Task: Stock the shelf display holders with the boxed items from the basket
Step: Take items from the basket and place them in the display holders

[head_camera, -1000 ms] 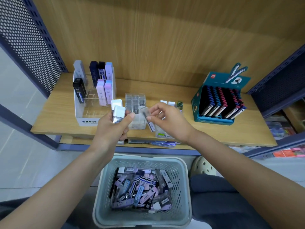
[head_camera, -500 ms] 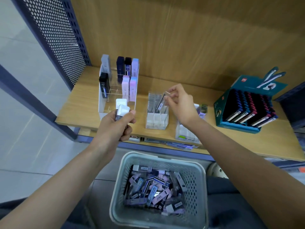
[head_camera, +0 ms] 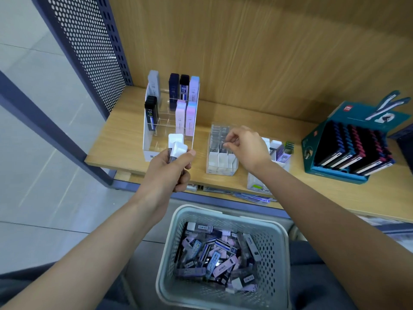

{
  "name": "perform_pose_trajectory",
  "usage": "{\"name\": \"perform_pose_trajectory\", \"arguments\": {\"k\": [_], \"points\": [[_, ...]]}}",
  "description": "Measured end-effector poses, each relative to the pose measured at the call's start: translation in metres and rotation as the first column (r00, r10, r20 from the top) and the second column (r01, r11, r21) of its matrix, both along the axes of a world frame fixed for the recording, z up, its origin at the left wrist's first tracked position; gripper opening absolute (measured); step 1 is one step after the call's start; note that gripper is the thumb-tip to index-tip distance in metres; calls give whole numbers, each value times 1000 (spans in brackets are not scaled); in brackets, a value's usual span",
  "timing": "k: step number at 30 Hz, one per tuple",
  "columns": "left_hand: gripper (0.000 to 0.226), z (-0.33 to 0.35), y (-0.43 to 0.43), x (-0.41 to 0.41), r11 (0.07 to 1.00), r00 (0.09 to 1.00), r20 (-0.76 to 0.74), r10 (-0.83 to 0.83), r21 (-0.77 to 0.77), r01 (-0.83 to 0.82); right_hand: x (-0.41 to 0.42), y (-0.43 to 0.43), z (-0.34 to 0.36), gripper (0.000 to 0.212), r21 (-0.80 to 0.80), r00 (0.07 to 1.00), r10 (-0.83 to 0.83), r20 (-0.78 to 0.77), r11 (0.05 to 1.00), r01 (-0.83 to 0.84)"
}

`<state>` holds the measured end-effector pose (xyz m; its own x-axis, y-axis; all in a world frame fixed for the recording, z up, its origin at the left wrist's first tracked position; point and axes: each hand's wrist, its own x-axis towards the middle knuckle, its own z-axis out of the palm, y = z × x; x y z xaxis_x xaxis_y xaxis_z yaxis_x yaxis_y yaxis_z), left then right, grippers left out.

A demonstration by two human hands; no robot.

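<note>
Slotting step. Right hand (head_camera: 248, 148) pinches grey lead case (head_camera: 222, 149) into clear holder (head_camera: 220, 166); left hand (head_camera: 169, 173) grips white-capped lead cases (head_camera: 178, 146). Next: release, pick another from left hand.

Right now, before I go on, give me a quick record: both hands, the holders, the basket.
left hand: grips a small bunch of white-capped boxes in front of the tiered holder
right hand: fingers pinched over the clear holder; whether a box is between them is unclear
tiered holder: partly stocked, upright boxes in its rear rows
basket: below the shelf, holds many loose boxes
</note>
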<state>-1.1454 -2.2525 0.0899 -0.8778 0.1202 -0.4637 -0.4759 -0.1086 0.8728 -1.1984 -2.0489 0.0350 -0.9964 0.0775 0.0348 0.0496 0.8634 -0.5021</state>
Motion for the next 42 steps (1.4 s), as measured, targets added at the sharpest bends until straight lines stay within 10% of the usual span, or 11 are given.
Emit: {"name": "perform_pose_trajectory", "arguments": {"k": [6, 11, 16, 28, 37, 42], "points": [[25, 7, -1, -3, 991, 996, 84, 29, 130, -39, 4, -10, 7, 17, 127, 1000, 16, -10, 992, -15], [26, 6, 2, -2, 994, 989, 117, 85, 55, -92, 20, -38, 38, 12, -228, 997, 17, -81, 973, -35], [15, 2, 9, 1, 998, 999, 43, 24, -56, -22, 46, -64, 58, 23, -620, 972, 113, 206, 784, 40], [24, -1, 21, 16, 949, 950, -258, -177, -302, 94, 64, -31, 72, 12, -761, 905, 176, 388, 615, 207], [14, -2, 40, 15, 931, 953, -226, -204, -347, 117, 63, 71, 66, 3, -439, 939, -341, 33, 840, 320], [7, -6, 55, 17, 941, 961, -203, -188, -318, 117, 65, 98, 54, 4, -174, 947, -311, -81, 940, 294]]}}
